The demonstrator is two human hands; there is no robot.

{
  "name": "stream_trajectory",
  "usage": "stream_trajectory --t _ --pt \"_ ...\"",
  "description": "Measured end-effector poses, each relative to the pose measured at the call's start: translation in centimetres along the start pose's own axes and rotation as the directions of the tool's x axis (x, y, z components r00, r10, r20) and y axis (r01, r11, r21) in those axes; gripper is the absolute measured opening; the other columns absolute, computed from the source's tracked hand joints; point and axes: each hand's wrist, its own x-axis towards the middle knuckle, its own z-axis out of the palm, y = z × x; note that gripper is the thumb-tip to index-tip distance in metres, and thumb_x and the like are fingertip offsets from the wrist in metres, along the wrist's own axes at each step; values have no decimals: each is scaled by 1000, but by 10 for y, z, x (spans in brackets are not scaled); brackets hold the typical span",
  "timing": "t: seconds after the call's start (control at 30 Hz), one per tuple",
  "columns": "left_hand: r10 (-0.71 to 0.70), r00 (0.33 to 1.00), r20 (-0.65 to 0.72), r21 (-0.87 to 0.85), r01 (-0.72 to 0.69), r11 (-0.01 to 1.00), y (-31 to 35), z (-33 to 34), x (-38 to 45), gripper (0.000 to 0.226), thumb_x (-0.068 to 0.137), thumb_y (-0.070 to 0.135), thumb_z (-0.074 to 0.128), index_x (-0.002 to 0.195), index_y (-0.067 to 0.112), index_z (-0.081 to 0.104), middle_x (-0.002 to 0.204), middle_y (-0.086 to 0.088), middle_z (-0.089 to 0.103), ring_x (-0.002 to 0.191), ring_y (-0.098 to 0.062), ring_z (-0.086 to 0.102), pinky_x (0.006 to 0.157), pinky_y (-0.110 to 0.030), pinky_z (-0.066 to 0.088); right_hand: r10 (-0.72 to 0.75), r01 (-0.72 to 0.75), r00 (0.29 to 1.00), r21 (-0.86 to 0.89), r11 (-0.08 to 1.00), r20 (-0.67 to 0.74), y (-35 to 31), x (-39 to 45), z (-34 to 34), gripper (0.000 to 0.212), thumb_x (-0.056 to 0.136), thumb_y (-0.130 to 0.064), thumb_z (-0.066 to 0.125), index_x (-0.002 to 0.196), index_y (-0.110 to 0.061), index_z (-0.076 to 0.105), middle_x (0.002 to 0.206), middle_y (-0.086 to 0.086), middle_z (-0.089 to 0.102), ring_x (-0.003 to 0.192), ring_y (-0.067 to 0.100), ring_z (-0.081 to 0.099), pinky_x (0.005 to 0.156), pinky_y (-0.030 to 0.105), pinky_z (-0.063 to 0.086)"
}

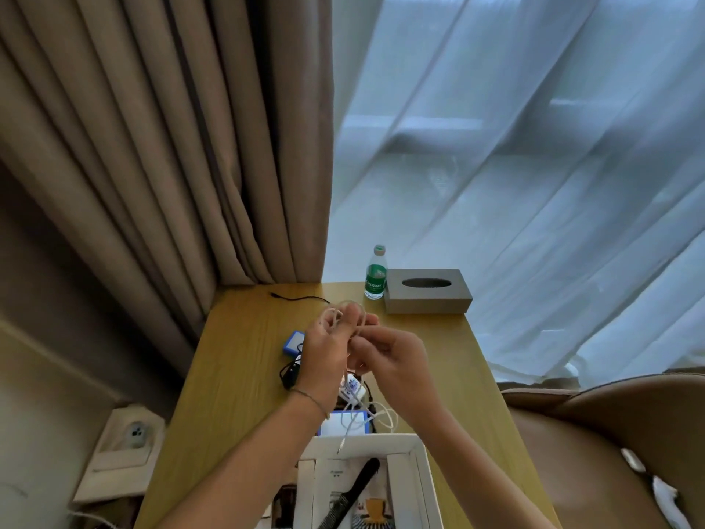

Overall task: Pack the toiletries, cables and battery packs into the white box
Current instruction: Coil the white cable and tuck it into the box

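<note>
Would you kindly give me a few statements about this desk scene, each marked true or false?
1. Both hands, left hand and right hand, hold the white cable above the desk. True.
2. The water bottle lies on its side. False: it stands upright beside the grey tissue box.
3. A black comb lies inside the white box. True.
4. The bottle cap is red. False: it is green.
5. A black cable lies near the curtain. True.
</note>
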Motion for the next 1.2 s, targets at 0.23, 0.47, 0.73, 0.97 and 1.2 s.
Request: stream_trajectory --t 0.23,0.47,0.73,0.97,1.2 --pt "-63 996 -71 -314 37 949 23 -7 -3 33 106 30 41 90 6 58 64 -13 69 68 -31 74 58 -37 60 -75 43 982 -177 983 -176 -10 -11 18 17 90 -30 72 105 -29 68 104 -14 70 99 8 67 85 26 53" --pt "-31 969 -247 -311 -49 949 43 -27 7 17 107 21 41 96 14 52 56 1 40 40 -10 40 43 -26 51 96 -135 975 189 973 199 -14 -23 40 65 83 -24 79 130 -38 36 97 6 77 91 16 75 88 37 60" --pt "409 905 -119 434 -323 841 52 -86 10 20 106 28 43 95 24 58 63 6 44 47 -9 34 41 -23 31 276 -243 877 -133 961 394 -14 -20 18 11 98 -24 64 98 -14 68 69 -2 64 57 8 56 63 28 51" --pt "40 863 504 679 -425 599 31 -86 -24 78 80 83 37 80 7 56 59 8 41 52 -6 33 51 -27 29 218 -283 862 77 956 459 -38 8 -4 36 106 -19 51 74 -13 67 61 10 35 52 13 35 55 21 43" --pt "218 953 213 450 -293 843 26 -73 -32 33 103 31 43 98 24 75 54 12 49 45 1 41 48 -15 35 213 -249 936 101 963 280 -42 11 17 39 106 -25 49 69 -16 58 53 -10 44 49 8 40 52 25 41"
